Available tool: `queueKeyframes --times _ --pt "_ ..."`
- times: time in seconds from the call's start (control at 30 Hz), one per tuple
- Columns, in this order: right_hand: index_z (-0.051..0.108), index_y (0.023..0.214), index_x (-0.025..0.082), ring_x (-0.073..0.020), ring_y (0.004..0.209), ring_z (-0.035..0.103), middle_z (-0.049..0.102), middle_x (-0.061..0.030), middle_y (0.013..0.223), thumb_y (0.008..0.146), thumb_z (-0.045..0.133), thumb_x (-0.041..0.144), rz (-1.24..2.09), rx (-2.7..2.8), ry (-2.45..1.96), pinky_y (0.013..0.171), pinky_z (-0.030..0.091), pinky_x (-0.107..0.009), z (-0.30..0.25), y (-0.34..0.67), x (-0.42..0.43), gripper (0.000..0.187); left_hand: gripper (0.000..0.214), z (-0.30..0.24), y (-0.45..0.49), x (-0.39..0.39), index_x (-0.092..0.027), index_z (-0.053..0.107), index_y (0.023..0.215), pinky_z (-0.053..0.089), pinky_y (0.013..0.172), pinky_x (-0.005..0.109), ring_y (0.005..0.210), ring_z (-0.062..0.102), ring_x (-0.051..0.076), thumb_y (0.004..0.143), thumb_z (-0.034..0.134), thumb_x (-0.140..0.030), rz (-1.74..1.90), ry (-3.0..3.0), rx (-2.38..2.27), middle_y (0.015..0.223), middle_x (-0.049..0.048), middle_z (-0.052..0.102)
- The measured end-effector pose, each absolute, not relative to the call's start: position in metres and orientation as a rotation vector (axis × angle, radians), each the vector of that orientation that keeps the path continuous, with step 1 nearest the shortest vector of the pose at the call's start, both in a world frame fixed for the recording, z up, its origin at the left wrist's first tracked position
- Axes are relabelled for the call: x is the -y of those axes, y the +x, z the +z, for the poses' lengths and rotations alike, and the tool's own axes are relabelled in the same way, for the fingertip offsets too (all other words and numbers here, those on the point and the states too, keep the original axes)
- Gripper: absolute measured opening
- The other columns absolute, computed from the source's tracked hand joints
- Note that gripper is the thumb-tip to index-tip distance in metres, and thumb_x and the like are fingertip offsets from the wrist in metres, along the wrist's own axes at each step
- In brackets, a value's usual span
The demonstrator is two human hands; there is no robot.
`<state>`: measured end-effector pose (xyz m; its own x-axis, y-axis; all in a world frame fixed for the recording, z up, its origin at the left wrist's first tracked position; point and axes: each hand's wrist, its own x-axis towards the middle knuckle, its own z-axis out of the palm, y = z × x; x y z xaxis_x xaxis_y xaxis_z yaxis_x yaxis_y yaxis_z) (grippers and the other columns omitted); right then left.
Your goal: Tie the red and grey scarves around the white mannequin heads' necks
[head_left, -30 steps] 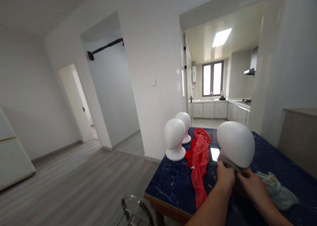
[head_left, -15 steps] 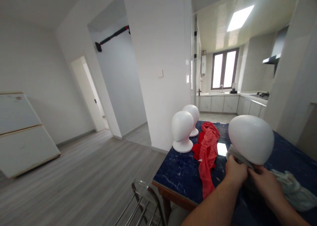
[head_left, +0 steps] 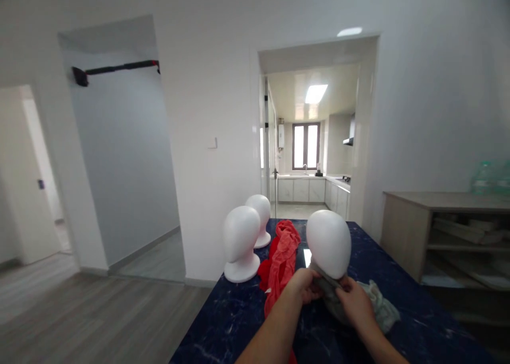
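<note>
A white foam mannequin head point(head_left: 329, 242) stands upright on the dark blue marbled table point(head_left: 227, 316). Around its neck runs a grey scarf-like cloth point(head_left: 332, 295). My left hand point(head_left: 306, 286) is closed on the cloth at the neck's left side. On the right side, my right hand point(head_left: 355, 299) pinches the same cloth just under the chin. The head's base is hidden behind the cloth and hands. A pale green-white cloth point(head_left: 380, 306) lies crumpled beside my right hand. Left of my left hand lies a crumpled red and coral cloth point(head_left: 285, 252).
Two more white mannequin heads, a near one point(head_left: 241, 236) and a far one point(head_left: 261, 212), stand at the table's left edge. A wooden shelf unit point(head_left: 406, 236) with plastic bottles point(head_left: 484, 178) on top is at the right. Beyond the table, a doorway opens to a kitchen.
My view has swung to the right and levelled, bringing the shelf unit into sight. Both hands stay on the grey cloth at the neck, and more of it shows hanging between them.
</note>
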<state>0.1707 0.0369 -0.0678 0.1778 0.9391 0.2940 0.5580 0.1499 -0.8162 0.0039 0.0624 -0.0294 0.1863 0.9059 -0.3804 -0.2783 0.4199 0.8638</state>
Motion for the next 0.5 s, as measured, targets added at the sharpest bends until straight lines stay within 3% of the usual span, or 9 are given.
queueKeyframes --times 0.23,0.5 --pt "0.065 0.077 0.024 -0.0253 0.076 0.071 0.076 -0.0038 0.076 0.071 0.054 0.025 0.497 1.492 -1.468 0.068 0.043 -0.032 -0.069 0.169 -0.039 0.013 0.018 -0.014 -0.021 -0.073 -0.014 0.069 0.092 0.054 0.069 0.034 0.077 0.068 0.024 0.077 0.059 -0.015 0.652 0.817 -0.967 0.085 0.0140 0.075" --pt "0.059 0.065 0.025 -0.0246 0.070 0.066 0.072 -0.0011 0.067 0.070 0.056 0.030 0.589 1.405 -1.415 0.066 0.043 -0.031 -0.075 0.169 -0.049 0.008 0.034 -0.007 -0.036 -0.069 -0.016 0.068 0.107 0.053 0.069 0.032 0.077 0.071 0.023 0.074 0.076 -0.014 0.668 0.870 -0.901 0.093 0.0099 0.076"
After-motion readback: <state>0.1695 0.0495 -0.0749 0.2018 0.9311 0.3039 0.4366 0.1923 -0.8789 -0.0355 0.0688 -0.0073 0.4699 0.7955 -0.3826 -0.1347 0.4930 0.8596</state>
